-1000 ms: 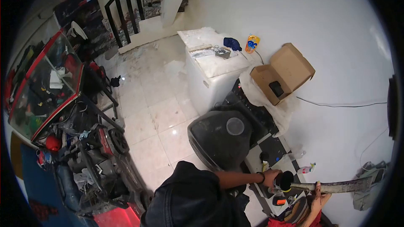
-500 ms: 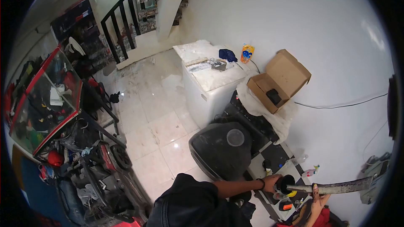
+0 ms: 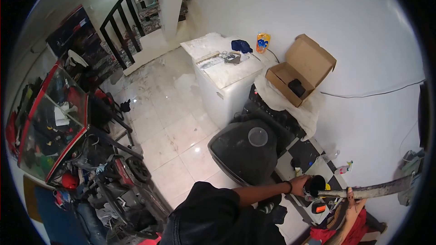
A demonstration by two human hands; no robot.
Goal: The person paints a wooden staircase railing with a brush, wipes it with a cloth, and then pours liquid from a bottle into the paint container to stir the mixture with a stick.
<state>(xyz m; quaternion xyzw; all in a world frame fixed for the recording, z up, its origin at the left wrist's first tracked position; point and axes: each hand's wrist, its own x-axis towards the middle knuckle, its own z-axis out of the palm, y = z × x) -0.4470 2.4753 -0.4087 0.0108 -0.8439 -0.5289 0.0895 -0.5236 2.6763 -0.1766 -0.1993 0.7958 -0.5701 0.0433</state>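
Observation:
My left hand (image 3: 299, 185), a dark band at its wrist, is closed around a black cup-like cylinder (image 3: 315, 185) with its dark mouth towards me. My right hand (image 3: 353, 198) reaches up from the lower right and grips a long, slightly curved strip (image 3: 381, 189), worn grey and dark. Its thumb lies over the strip and its fingers are under it. The strip's left end is at the cylinder's mouth; I cannot tell whether it goes inside. Below sits an orange-and-black item (image 3: 320, 208) in a pale tray. Red cloth (image 3: 359, 227) is beside my right forearm.
A large black tank-like body (image 3: 243, 154) stands left of my arm. Beyond are a white chest (image 3: 222, 88), an open cardboard box (image 3: 290, 77) and an orange pouch (image 3: 263, 43). Motorbike parts (image 3: 113, 195) and a red-framed glass case (image 3: 54, 118) fill the left. A spray bottle (image 3: 345, 169) is near the wall.
The whole view has shifted and turned slightly, so the hands and the cylinder appear a little higher. Both hands keep their holds.

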